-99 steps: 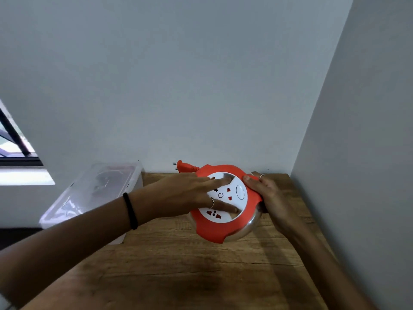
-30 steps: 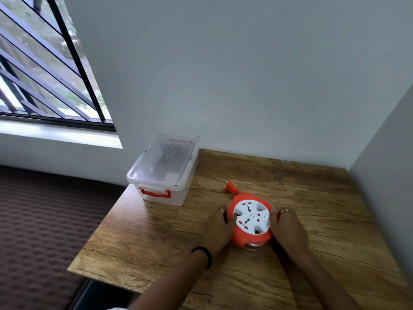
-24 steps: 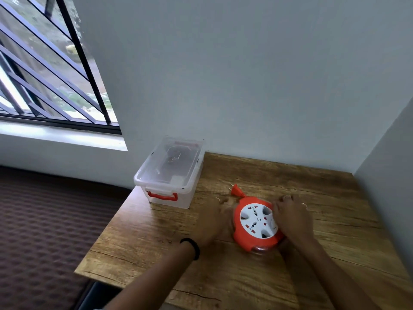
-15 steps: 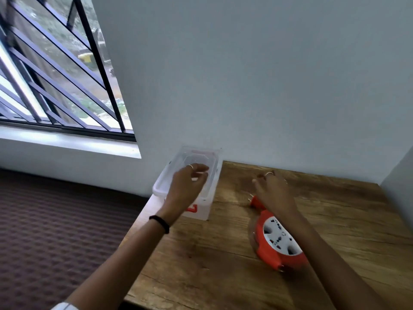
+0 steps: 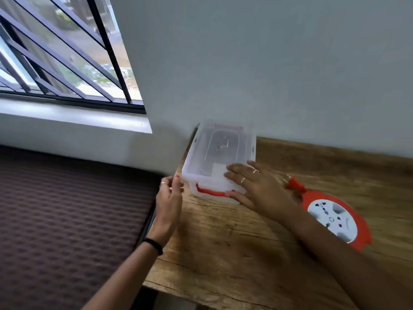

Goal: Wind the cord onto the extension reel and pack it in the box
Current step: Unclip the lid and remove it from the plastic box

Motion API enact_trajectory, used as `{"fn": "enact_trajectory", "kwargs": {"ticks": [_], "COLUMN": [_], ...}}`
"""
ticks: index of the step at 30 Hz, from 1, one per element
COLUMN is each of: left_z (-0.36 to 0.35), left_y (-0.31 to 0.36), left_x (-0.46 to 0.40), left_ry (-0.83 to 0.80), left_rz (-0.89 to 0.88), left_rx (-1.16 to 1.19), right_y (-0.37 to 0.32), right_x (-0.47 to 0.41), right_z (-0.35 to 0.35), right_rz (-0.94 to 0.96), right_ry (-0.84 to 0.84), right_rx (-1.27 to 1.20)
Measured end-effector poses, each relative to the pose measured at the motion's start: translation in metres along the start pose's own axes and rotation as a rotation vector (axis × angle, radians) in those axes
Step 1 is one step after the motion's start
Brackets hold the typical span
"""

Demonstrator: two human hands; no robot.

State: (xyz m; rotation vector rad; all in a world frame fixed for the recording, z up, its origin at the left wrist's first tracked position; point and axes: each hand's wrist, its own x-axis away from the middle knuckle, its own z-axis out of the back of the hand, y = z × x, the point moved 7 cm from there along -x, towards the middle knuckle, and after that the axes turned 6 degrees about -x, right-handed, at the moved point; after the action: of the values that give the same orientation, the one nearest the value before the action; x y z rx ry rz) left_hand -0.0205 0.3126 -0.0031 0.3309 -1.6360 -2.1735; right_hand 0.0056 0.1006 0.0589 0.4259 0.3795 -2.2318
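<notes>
Fingers of the right hand [image 5: 257, 189] lie spread and flat on the near end of the clear box's [image 5: 220, 157] lid, thumb by its red handle [image 5: 210, 192]. Left hand [image 5: 168, 202], loosely open, touches the box's near left corner at mid-frame. Right of the hands, the orange extension reel [image 5: 335, 220] lies flat on the wooden table [image 5: 223, 253], socket face up, its plug [image 5: 295, 186] poking toward the box. A barred window [image 5: 55, 52] fills the upper left.
</notes>
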Motion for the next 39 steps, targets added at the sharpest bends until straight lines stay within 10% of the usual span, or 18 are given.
{"fn": "enact_trajectory", "kwargs": {"ticks": [20,39], "left_z": [-0.034,-0.026], "left_y": [0.001,0.002], "left_x": [0.03,0.034], "left_ry": [-0.317,-0.133], "left_rz": [0.049,-0.1], "left_rx": [0.2,-0.041], "right_y": [-0.017,-0.035], "right_x": [0.012,0.011], "right_z": [-0.009,-0.014], "right_rz": [0.124,0.04], "right_ry": [0.151,0.22], "right_rx": [0.111,0.054]}}
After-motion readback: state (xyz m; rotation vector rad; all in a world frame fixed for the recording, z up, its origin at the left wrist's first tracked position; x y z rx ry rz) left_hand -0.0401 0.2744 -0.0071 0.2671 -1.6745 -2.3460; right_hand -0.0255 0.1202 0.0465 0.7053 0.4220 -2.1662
